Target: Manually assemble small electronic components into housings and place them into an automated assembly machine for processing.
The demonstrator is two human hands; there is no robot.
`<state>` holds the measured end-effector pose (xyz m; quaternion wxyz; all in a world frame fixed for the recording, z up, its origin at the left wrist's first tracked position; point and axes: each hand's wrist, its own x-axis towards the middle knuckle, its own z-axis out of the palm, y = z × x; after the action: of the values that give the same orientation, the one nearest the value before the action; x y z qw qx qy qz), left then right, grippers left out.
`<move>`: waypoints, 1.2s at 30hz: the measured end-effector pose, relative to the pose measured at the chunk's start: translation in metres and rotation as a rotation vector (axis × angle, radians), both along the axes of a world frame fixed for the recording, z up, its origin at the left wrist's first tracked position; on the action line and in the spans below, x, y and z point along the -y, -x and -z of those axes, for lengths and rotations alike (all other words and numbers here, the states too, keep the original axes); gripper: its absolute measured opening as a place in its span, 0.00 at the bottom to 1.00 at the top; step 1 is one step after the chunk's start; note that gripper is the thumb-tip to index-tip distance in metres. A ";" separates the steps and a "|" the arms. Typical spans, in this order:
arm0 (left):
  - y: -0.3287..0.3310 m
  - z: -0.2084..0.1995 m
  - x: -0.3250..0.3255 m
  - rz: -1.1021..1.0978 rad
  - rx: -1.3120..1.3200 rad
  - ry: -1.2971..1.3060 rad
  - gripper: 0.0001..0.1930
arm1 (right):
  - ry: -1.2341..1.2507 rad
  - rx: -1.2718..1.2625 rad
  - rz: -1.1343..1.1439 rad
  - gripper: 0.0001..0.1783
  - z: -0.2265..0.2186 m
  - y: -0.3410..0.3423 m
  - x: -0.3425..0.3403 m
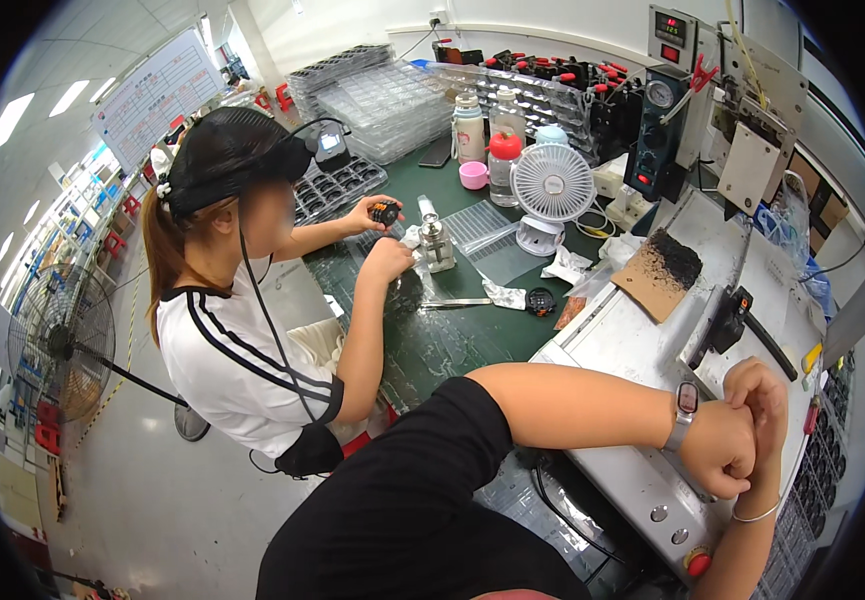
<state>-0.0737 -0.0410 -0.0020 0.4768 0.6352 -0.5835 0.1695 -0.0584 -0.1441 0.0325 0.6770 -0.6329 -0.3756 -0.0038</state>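
**Stiff-looking black fixture (pixel 727 322), right side of frame**

On the white bench (pixel 597 338), it looks moderately heavy; its long handle (pixel 770 348) seems your best hold. Your left hand (pixel 718 448) curls, your right hand (pixel 757 395) half-bends against it; palms are hidden, so I cannot tell whether either holds anything.

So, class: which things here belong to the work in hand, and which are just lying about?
Likely in use:
white machine, near the left fingers and right fingers
black block on it
small black part held by the co-worker

Seemingly lying about:
pink cup
white fan
red-lidded bottle
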 end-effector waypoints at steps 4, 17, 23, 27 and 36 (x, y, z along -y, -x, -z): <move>0.008 0.000 0.001 0.061 0.017 -0.033 0.16 | 0.121 -0.045 -0.092 0.34 -0.001 0.000 0.004; 0.005 0.000 0.003 -0.034 0.132 -0.066 0.16 | 0.051 0.112 0.030 0.30 0.002 -0.002 0.002; 0.005 0.006 0.007 0.095 0.116 -0.091 0.15 | 0.160 0.094 -0.199 0.22 -0.007 -0.001 0.003; 0.005 0.008 0.012 0.085 0.133 -0.089 0.14 | 0.209 0.064 -0.166 0.22 -0.006 0.000 0.009; 0.001 0.011 0.010 0.028 0.170 -0.047 0.15 | 0.168 0.238 -0.033 0.20 0.001 -0.009 0.018</move>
<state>-0.0751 -0.0510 -0.0130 0.4129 0.6212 -0.6346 0.2022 -0.0499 -0.1618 0.0313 0.5724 -0.6761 -0.4625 -0.0365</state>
